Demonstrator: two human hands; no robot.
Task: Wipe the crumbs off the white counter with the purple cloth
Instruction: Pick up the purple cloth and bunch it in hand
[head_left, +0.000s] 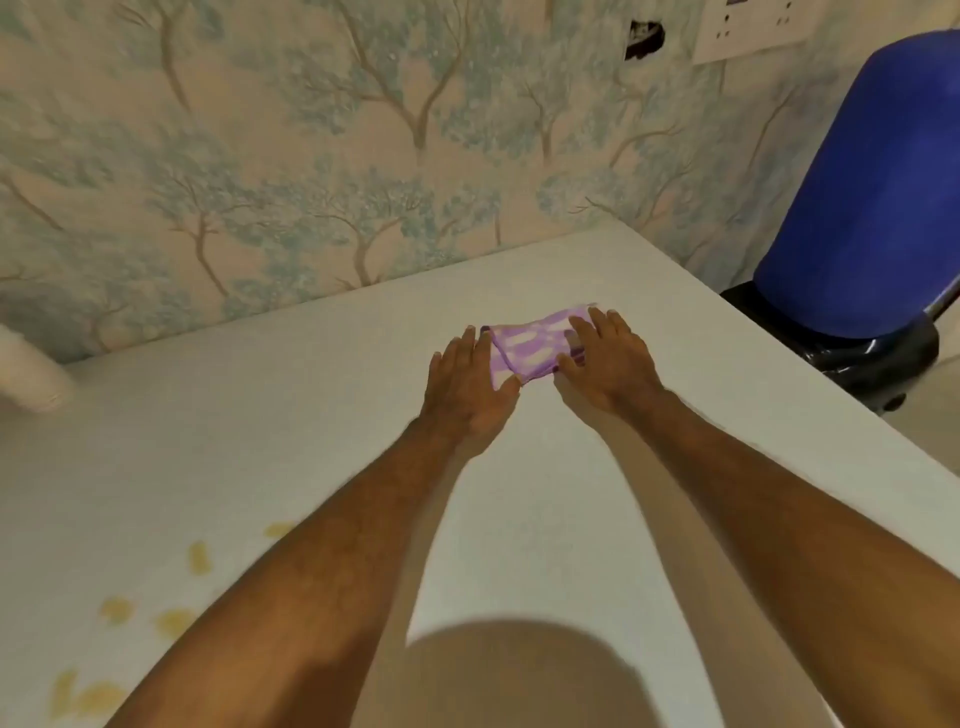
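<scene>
I have the purple cloth (530, 349) folded on the white desk (571, 493), its long axis running hand to hand. My left hand (467, 387) presses its near-left end, my right hand (605, 358) its far-right end, fingers (597, 325) flat and spread, gripping nothing. The crumbs (171, 621), blurred, lie well nearer me and left of the cloth, probably on the left hand's side.

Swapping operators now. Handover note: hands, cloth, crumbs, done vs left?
Left hand: flat, fingers on the left end of the cloth, no closed grip.
Right hand: flat on the cloth's right end, also open.
Cloth: folded, far side of the counter, near the wall.
Crumbs: yellow bits at the near left edge, well apart from the cloth.
Done: cloth reached. Left: bring it over and wipe all the crumbs off.
</scene>
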